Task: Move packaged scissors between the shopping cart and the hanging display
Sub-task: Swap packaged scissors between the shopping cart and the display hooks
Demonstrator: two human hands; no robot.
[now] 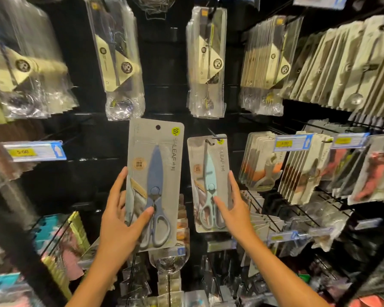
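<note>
Right now the left hand pinches a blue scissors pack by its lower edge, thumb across the front over the handles and fingers behind and along the side, holding it upright in front of the rack and off any peg. The right hand pinches the lower right of a pale scissors pack that hangs on a hook just beside it. The likeliest slip is at the small punched hole near the blue pack's top: gripped so low, the tall card could tilt or flex and miss the thin wire peg. The glossy plastic blister over flat grey card looks slick, so a loose pinch might let it slide. Tugging the pale pack sideways could tear its hanging hole or jostle neighbouring packs. No shopping cart shows in view.
</note>
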